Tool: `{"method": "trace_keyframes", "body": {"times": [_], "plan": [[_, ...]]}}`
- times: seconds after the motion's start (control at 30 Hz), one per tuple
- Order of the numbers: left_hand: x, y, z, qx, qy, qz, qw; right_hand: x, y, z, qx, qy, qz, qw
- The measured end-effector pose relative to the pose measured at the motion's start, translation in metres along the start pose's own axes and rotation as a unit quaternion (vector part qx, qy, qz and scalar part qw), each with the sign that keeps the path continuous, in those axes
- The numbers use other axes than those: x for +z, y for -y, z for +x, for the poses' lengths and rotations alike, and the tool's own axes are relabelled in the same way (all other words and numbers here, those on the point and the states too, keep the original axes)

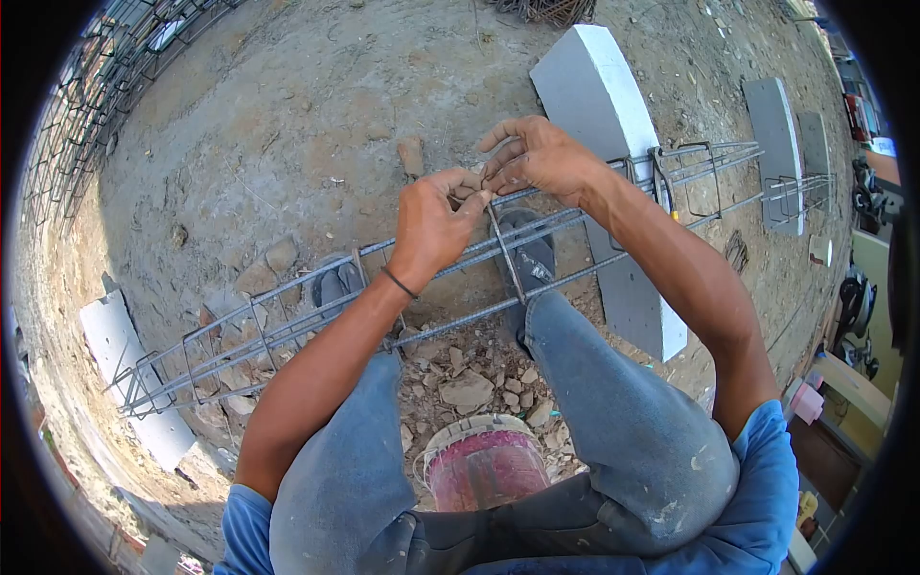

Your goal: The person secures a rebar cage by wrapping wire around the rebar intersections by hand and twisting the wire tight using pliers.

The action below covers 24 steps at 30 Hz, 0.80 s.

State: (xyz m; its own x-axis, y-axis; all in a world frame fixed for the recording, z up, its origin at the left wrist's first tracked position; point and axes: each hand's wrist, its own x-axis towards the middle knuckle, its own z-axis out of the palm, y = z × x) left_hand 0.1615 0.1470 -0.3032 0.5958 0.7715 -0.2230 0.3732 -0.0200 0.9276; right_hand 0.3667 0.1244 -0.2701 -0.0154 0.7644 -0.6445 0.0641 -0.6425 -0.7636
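A long cage of steel bars (460, 315) with square stirrups lies across in front of my knees. My left hand (436, 213) is closed, thumb and fingers pinched at the cage's far bar, beside a stirrup (506, 251). What it pinches is too small to make out. Touching it from the right, my right hand (537, 165) has thumb and index finger together at the same spot, its other fingers curled. Pliers (663, 182) with a yellow part on the handle hang on the cage, right of my right wrist.
Pale blocks (628, 105) bear the cage at the right, and another pale slab (144, 383) at the left. A red bucket (486, 470) stands between my legs among rubble (468, 392). More steel cages (81, 125) lie at the upper left.
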Motion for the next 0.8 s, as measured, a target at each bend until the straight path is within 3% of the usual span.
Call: {"method": "trace_keyframes", "body": {"times": [0.13, 0.23, 0.4, 0.47, 0.53, 0.7, 0.77, 0.8], "plan": [[0.002, 0.000, 0.006, -0.066, 0.008, -0.144, 0.987, 0.011, -0.005, -0.015, -0.049, -0.056, -0.001, 0.997], [-0.001, -0.001, 0.013, -0.113, 0.025, -0.173, 0.978, 0.021, -0.008, -0.026, -0.098, -0.106, -0.021, 0.989], [-0.015, 0.007, 0.038, -0.167, 0.108, -0.190, 0.962, 0.040, -0.001, -0.053, -0.200, -0.167, -0.231, 0.938], [-0.019, 0.008, 0.050, -0.170, 0.135, -0.187, 0.958, 0.045, -0.006, -0.053, -0.236, -0.158, -0.256, 0.924], [-0.018, 0.008, 0.061, -0.110, 0.183, -0.073, 0.974, 0.046, -0.006, -0.049, -0.274, -0.147, -0.279, 0.909], [-0.008, 0.038, 0.073, -0.077, 0.170, -0.103, 0.977, 0.027, 0.008, -0.015, -0.264, -0.002, -0.339, 0.903], [-0.006, 0.042, 0.070, -0.091, 0.171, -0.134, 0.972, 0.025, 0.006, -0.010, -0.278, -0.003, -0.351, 0.894], [-0.004, 0.044, 0.071, -0.082, 0.164, -0.167, 0.969, 0.019, 0.004, -0.008, -0.332, -0.017, -0.422, 0.843]]}}
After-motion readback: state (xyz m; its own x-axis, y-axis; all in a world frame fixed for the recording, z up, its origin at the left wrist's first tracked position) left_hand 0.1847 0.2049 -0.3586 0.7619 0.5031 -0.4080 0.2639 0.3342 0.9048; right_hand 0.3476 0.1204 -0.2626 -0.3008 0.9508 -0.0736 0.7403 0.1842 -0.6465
